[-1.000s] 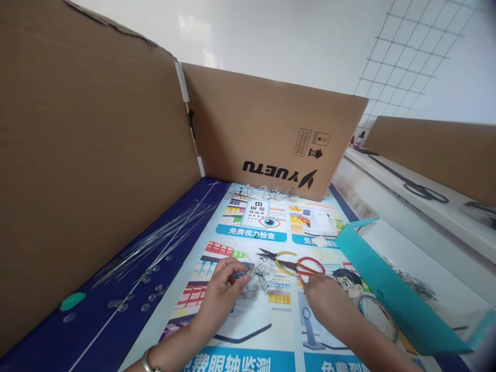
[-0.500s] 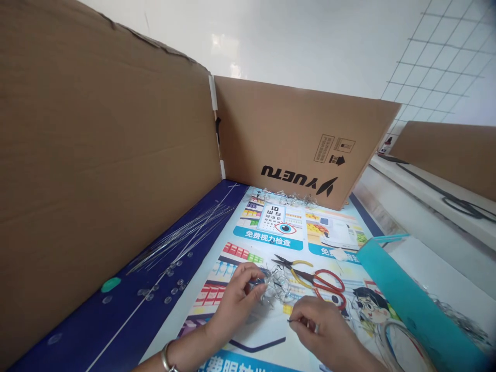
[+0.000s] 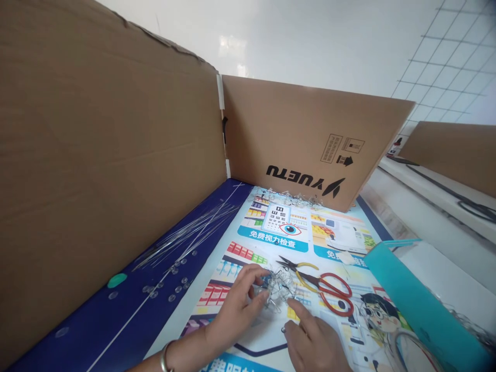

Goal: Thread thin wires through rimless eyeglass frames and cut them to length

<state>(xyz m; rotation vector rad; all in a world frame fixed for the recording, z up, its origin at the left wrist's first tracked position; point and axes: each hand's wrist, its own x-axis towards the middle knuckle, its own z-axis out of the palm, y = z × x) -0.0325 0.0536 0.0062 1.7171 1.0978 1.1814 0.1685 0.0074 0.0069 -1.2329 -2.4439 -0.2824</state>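
Two hands (image 3: 242,305) (image 3: 313,338) work at a wire tangle (image 3: 279,289) near the middle of the printed counter (image 3: 267,333). The left thumb and fingers pinch the tangle's left edge. The right index finger points out to its near right edge, seemingly touching; the other right fingers curl in, and a dark tip (image 3: 284,329) shows beside them, but I cannot tell whether they pinch it. A bracelet (image 3: 164,358) circles the left wrist.

Just beyond, to the right, yellow-handled pliers (image 3: 309,279) and red scissors (image 3: 336,295) lie overlapping. Farther right stands a teal box (image 3: 418,305) with wire pieces inside, and a coil (image 3: 413,346) sits near it. On the dark blue strip at left lie clear beads (image 3: 172,298), a green piece (image 3: 117,280) and straight wires (image 3: 186,233). On the far side, bent wires (image 3: 296,198) line the foot of the cardboard (image 3: 306,129).
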